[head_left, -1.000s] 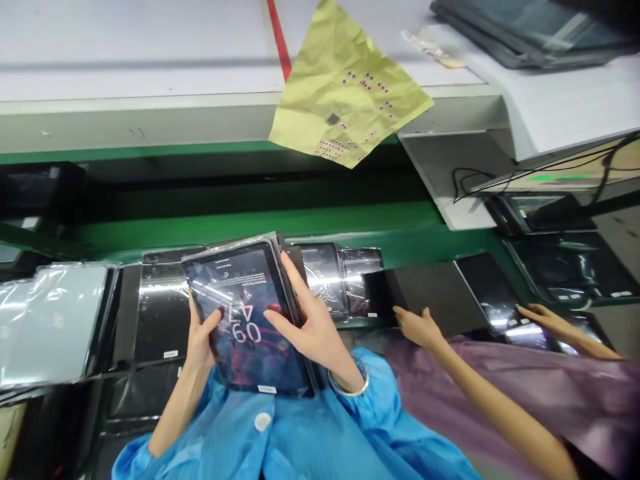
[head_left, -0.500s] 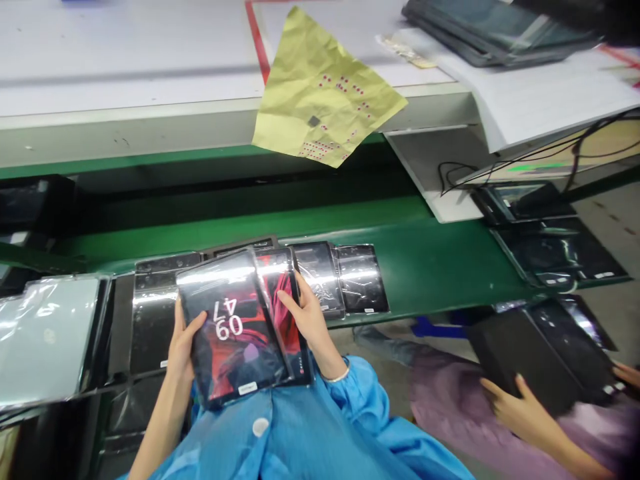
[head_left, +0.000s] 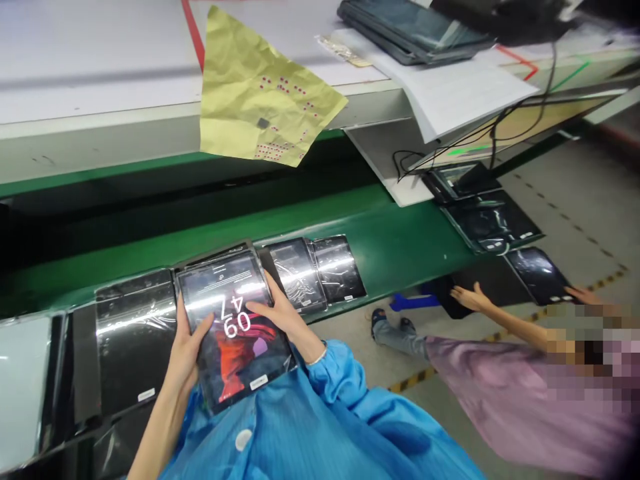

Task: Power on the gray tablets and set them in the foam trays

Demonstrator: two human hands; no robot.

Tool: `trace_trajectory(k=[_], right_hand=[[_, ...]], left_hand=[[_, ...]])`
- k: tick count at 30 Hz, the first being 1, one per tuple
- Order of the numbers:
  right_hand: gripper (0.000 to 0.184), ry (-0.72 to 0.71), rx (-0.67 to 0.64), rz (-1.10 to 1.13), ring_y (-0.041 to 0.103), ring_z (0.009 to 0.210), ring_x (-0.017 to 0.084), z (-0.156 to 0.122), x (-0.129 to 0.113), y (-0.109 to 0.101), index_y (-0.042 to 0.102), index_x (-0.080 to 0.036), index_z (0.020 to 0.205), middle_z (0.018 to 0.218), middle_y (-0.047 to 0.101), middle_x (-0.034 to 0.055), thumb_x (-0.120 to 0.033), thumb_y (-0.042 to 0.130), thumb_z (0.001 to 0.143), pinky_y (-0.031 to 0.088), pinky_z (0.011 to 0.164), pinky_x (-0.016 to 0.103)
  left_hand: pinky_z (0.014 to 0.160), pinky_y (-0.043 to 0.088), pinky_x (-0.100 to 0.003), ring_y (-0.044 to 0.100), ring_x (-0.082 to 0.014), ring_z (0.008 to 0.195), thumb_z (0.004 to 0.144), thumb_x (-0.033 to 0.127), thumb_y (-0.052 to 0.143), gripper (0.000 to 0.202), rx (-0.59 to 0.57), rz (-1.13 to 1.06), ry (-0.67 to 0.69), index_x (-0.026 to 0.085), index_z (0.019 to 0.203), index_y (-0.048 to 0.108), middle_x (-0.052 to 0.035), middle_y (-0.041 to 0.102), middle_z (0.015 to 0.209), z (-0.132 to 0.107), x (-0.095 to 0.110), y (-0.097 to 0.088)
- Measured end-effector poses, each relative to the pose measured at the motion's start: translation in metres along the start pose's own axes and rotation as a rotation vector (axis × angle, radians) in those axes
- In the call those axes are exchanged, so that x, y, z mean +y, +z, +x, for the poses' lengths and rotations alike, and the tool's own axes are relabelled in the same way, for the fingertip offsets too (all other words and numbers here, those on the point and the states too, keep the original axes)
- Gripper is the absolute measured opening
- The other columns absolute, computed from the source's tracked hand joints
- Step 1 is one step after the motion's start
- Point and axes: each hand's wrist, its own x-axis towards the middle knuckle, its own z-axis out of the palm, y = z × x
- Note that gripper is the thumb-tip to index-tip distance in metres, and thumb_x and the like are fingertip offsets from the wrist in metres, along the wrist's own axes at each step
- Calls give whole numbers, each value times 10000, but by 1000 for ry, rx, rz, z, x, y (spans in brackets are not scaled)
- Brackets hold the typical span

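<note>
Out of sight since half a second ago is the red-screened tablet that fanned out to the right; whether it lies behind the front tablet [head_left: 235,360] cannot be told. Everything on the far side has slid leftward in the frame, as the view swings.

Both hands grip the front tablet, lower left of centre: the left hand [head_left: 185,347] has its left edge, the right hand [head_left: 285,320] its upper right edge. Each grip is closed to the tablet's thickness, thumb on the screen (the fingers behind are mostly hidden). Its lit screen reads 09 47, upside down in the frame, and a white label [head_left: 259,382] sits near the bottom edge.

Just left of it, a wrapped black tablet [head_left: 130,347] lies on the green bench [head_left: 395,247]; at the left edge is a pale wrapped panel [head_left: 23,393]. Right of the grip lie two more wrapped devices, a nearer one [head_left: 295,270] and a smaller one [head_left: 341,270].

Above, a crumpled yellow sheet [head_left: 260,100] hangs over the edge of a white shelf [head_left: 100,60]. At right, a co-worker's hand [head_left: 470,298] touches a dark panel [head_left: 505,280].
</note>
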Motion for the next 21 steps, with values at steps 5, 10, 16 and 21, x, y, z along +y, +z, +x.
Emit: trace_trajectory(k=[5,10,16,21], right_hand=[[830,-18,257,-34,532,1461,284,-7,-4,-59,647,-282,1422,1475,662,34,-500,902,663,386,1259,427],[725,-46,553,-130,699,1238,292,-10,-12,-155,699,-316,1321,1299,758,13,-460,909,642,544,1114,467],[639,-8,572,-197,761,997,274,5,-4,-231,738,-288,1195,1096,798,21,-461,904,603,621,928,433],[649,49,480,-286,755,972,302,32,33,-230,762,-254,1132,989,806,34,-475,922,543,603,941,473]], left_hand=[[1321,216,-438,259,-285,1619,851,541,763,943,-305,257,210,392,1653,290,-2,214,1775,7,0,23],[1270,357,-455,533,-302,1464,896,577,696,716,-276,255,241,330,1542,510,-82,423,1672,15,11,-3],[1282,304,-520,565,-318,1418,836,576,728,714,186,229,303,233,1448,594,-141,681,1383,31,3,-73],[1227,395,-536,583,-318,1364,897,536,617,499,260,518,514,229,1286,681,-145,615,1412,37,-17,-79]])
